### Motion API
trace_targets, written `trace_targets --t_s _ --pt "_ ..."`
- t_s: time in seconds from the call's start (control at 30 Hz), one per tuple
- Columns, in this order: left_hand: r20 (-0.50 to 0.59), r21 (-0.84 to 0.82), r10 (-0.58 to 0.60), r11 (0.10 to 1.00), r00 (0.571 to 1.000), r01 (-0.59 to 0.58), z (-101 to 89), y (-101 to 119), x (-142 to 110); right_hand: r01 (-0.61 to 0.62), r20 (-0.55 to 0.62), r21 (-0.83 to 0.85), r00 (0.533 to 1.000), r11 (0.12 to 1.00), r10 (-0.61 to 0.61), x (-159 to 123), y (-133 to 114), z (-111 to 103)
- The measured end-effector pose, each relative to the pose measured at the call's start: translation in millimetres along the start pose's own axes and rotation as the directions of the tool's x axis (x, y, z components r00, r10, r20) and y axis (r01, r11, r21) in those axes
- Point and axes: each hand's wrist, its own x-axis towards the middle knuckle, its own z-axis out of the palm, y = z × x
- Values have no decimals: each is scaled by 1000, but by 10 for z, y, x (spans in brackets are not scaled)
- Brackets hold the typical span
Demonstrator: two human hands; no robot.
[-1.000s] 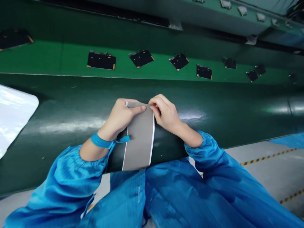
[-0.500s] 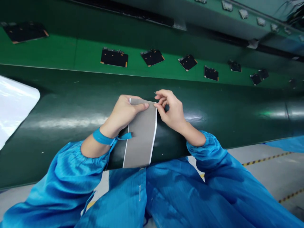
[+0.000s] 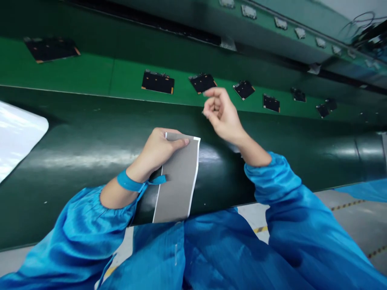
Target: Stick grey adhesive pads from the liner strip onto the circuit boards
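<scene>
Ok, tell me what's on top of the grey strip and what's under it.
The left hand has its thumb on the grey strip near the far end; the blue wristband's tail overlaps the left edge. Whatever lies directly underneath is covered and cannot be seen.

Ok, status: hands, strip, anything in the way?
Left hand gripping grey strip near top. Right hand raised, off it. Blue wristband tail across strip's left edge.

White round-cornered panel [image 3: 19, 135] at left, bright green surface [image 3: 96, 76] farther back, striped floor tape [image 3: 347, 205] at right.
</scene>
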Motion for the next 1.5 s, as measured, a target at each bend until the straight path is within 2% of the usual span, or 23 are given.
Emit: trace_targets --t_s 0.17,0.3,0.43,0.7,1.13,1.33,1.43,1.5 --pt "15 -15 -44 999 999 44 -19 -24 22 61 141 -104 989 993 -46 829 587 -265" --pt "35 -1 -61 998 998 61 -33 -34 32 124 316 -201 947 972 -56 1051 754 -332" --pt "34 13 -61 998 998 61 -38 -45 41 147 395 -213 917 966 -52 1032 798 -399" --pt "48 22 -76 997 996 75 -38 -25 39 112 411 -190 911 975 -25 1002 864 -570" --pt "39 47 -95 995 995 93 -30 -32 39 179 448 -267 893 947 -42 897 1046 -746" --pt "42 59 -102 993 994 100 -43 -22 33 187 405 -331 914 925 -40 800 1220 -752" --pt "45 58 -105 993 993 102 -49 -24 32 147 300 -417 954 897 -16 764 1219 -831" --pt "52 53 -99 994 994 96 -46 -20 29 103 211 -460 978 882 -4 773 1125 -883"
